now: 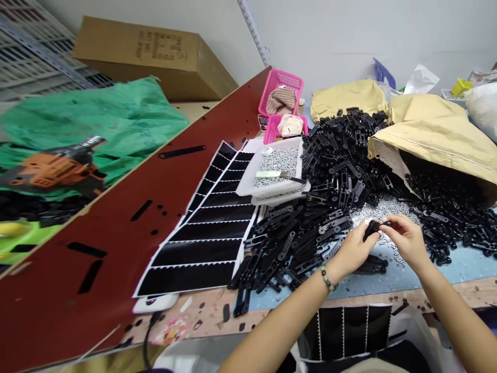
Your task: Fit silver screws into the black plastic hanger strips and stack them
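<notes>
My left hand (355,248) and my right hand (406,239) meet over the table, both pinching one small black plastic part (373,227) between their fingertips. A green bead bracelet (327,278) sits on my left wrist. Under my hands lies a patch of small silver screws (375,211) on the blue tabletop (462,261). A big heap of black plastic strips (341,166) surrounds them, spilling left toward the table's front edge.
A tan sack (430,129) spills more black parts at the right. A white tray (289,189) of screws stands behind the heap, pink baskets (280,85) beyond. Black sticker sheets (212,233) lie left, beside a red board (116,228). An orange drill (58,168) rests on green cloth.
</notes>
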Tool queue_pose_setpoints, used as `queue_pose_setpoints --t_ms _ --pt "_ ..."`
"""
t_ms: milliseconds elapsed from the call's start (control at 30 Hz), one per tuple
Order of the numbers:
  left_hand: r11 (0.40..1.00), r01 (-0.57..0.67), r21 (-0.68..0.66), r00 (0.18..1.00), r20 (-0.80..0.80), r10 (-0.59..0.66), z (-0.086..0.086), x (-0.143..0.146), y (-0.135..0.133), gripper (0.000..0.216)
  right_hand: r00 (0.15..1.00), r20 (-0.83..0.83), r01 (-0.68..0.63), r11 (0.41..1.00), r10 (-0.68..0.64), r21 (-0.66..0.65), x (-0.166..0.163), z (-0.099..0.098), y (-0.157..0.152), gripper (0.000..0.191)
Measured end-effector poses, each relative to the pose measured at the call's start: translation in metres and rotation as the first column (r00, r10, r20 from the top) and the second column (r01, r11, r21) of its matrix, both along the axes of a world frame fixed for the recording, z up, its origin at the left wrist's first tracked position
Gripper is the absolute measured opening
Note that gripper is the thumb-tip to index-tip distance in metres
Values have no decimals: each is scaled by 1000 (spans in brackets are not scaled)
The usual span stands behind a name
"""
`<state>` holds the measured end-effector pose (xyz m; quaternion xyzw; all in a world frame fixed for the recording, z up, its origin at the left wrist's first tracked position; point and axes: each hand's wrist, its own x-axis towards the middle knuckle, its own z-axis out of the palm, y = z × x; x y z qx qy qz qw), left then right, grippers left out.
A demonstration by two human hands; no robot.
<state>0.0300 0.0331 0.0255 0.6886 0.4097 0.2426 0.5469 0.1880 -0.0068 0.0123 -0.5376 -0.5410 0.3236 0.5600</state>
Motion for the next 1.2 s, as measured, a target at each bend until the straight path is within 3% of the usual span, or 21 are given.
queue_pose_setpoints --t_ms 133,267,333,433,567,700,767,867,933,1033,1200 --pt "930 60 363 993 -117 -19 1 0 -2 25 999 38 1 1000 -1 4 0 4 -1 12" --pt "837 191 512 944 -330 -14 2 2 -2 24 999 -20 28 1000 -28 -9 3 -3 -3 18" --pt "820 266 507 909 -415 -39 1 2 1 26 1000 24 19 999 -18 -49 11 -12 -8 21" --pt "795 399 458 853 -504 -138 -5 -1 8 24 959 266 -66 989 100 -132 29 -29 -19 21" --pt "808 493 324 784 -567 -251 -21 -13 12 20 733 634 -157 968 247 -196 39 -50 -29 12" --pt "837 460 297 797 -554 -241 -29 -22 15 18 539 778 -176 946 323 -271 26 -59 -22 6" --pt "848 428 312 816 -536 -215 -29 -22 19 18 547 781 -154 953 302 -261 23 -60 -19 6" --pt "829 456 324 828 -496 -262 -32 -15 25 15 678 705 -119 977 210 -176 29 -61 -22 17" --pt "797 513 319 815 -471 -336 -37 -9 25 14 737 642 -169 977 211 -128 36 -64 -29 22" --pt "759 575 304 788 -453 -416 -46 -3 22 13 721 640 -275 958 264 -85 38 -71 -40 20" --pt "746 597 295 767 -485 -421 -56 -8 20 26 699 679 -277 961 223 -31 31 -81 -44 21"
